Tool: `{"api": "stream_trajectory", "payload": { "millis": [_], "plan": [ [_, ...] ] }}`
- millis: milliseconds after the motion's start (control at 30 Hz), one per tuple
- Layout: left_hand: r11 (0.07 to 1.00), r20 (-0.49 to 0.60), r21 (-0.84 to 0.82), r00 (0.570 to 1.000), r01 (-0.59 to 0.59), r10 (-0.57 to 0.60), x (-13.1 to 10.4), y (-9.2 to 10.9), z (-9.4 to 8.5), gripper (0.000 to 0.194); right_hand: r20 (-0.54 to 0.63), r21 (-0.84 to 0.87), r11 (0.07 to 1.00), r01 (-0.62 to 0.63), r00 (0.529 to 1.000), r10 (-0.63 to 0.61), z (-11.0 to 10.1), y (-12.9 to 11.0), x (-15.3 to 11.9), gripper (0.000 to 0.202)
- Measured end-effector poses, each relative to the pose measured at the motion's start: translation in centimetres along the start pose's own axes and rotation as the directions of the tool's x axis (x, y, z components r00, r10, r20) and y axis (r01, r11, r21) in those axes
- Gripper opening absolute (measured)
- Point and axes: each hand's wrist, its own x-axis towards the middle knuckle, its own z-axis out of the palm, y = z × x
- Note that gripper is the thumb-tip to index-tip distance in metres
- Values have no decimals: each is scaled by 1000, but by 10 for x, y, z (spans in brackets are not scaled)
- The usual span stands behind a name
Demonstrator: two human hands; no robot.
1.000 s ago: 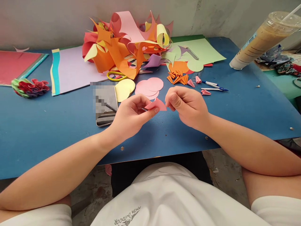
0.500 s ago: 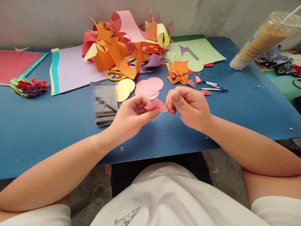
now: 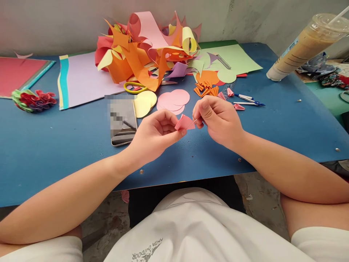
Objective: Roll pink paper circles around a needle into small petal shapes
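Blue table (image 3: 68, 153) before you | scraps (image 3: 136, 54) heaped at its back | your left hand (image 3: 154, 136), pinched closed; your right hand (image 3: 219, 118), likewise | pink discs (image 3: 173, 99) flat just beyond | folded pink paper (image 3: 184, 122) between your left thumb and fingers | thin rod (image 3: 192, 124) in your right fingertips, crossing the paper, contact unclear

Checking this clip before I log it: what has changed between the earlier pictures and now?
The pink paper in the left hand has turned and now shows a curled side. A thin light rod, not visible at first, shows in the grip of the right hand, which shifted slightly up in the view. The pink circles and yellow circles stayed put.
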Motion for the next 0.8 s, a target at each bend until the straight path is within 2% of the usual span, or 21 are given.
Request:
{"api": "stream_trajectory", "payload": {
  "millis": [167, 433, 667, 800],
  "plan": [
    [999, -16, -33, 1000, 6, -6, 1, -1, -2, 28, 14, 58, 998, -35, 999, 34, 0, 1, 2, 51],
    [993, 6, -114, 999, 42, -42, 2, -2, -6, 35, 113, 78, 981, -175, 980, 166, 0, -1, 2, 46],
    [997, 21, -78, 999, 30, -29, 1, -2, -3, 43, 183, -6, 987, -162, 970, 160, 0, 0, 0, 44],
    [999, 68, -27, 998, 17, -15, 1, -3, -4, 39, 227, -51, 992, -119, 965, 128, 0, 0, -1, 41]
  ]
}}
